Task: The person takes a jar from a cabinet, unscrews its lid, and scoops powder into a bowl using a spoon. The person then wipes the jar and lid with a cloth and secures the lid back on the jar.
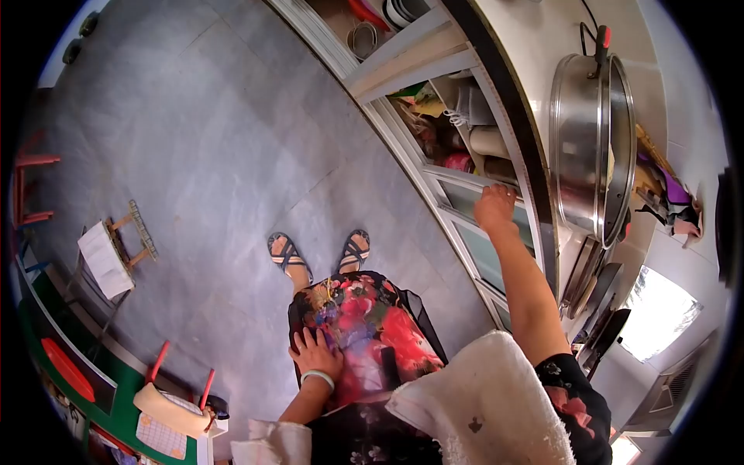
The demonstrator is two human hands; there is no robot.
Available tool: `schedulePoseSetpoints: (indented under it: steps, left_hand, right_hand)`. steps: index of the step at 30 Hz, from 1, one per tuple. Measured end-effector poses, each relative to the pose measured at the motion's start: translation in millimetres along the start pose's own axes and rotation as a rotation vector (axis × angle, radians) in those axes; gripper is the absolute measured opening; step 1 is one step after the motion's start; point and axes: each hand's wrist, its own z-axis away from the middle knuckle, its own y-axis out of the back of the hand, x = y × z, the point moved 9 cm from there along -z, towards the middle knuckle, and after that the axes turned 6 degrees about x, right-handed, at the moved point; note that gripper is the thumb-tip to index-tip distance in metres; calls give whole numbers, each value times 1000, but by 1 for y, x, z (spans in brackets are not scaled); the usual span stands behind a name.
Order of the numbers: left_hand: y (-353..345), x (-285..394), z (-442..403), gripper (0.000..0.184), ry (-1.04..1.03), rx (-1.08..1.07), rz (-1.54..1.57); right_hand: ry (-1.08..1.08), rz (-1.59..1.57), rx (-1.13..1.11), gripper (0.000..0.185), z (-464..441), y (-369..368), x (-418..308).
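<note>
My right hand (496,208) is at the upper frame of a glazed cabinet door (484,252), its fingers bent over the edge. Beside it the cabinet stands open, with rolls, bags and a pink item (459,161) on its shelves. My left hand (318,358) lies spread on the front of the floral clothing (364,325), with a pale bracelet at the wrist, and holds nothing. A white cloth (484,403) hangs over the right forearm side of my body.
A large steel pot (577,147) stands on the counter (535,46) above the cabinet. Pans (601,291) are farther along it. At the left are a small stool (107,260), a red-legged chair (174,411) and a green surface (124,415).
</note>
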Motion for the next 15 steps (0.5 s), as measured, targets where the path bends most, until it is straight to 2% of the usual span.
schedulePoseSetpoints:
  steps: [5, 11, 14, 15]
  left_hand:
    - [-4, 0, -3, 72, -10, 53, 29]
    - [-3, 3, -7, 70, -13, 53, 26]
    - [0, 2, -6, 69, -8, 69, 47]
    - [2, 5, -8, 69, -11, 67, 52]
  right_hand:
    - [-68, -38, -22, 38, 9, -33, 18]
    - [-121, -217, -57, 39, 17, -50, 24]
    - [-112, -203, -102, 44, 20, -71, 21]
    - [-91, -245, -47, 45, 17, -68, 18]
